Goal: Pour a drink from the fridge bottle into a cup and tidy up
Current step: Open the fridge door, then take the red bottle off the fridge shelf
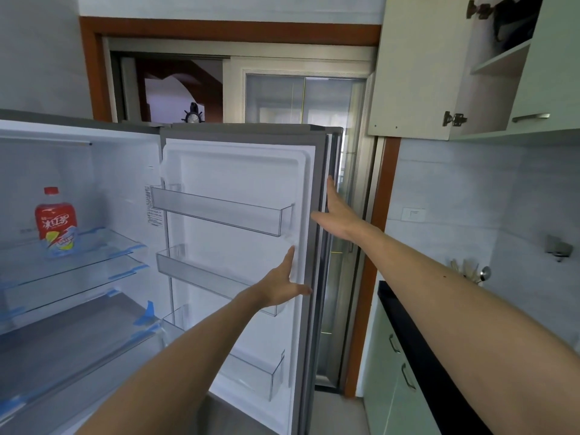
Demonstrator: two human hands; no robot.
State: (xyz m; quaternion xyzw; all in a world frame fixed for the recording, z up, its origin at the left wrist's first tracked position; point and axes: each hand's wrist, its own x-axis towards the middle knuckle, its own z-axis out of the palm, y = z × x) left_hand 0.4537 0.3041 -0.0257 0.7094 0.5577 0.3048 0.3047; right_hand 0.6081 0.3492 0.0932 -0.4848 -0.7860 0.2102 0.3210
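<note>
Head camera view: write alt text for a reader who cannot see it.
A person's two open hands touch the free edge of an open fridge door, the left hand on its white inner lining, the right hand higher on the grey rim. Inside, a red-capped iced tea bottle stands upright on a glass shelf.

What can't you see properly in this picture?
- Bottle, head view: its label hides how much drink is left.
- Cupboard, head view: the dark thing on its top shelf is cut off by the picture's top edge.
- Utensils by the wall: the right arm covers their lower part.
- Fridge: the left edge cuts off its left part.
- No cup shows anywhere.
</note>
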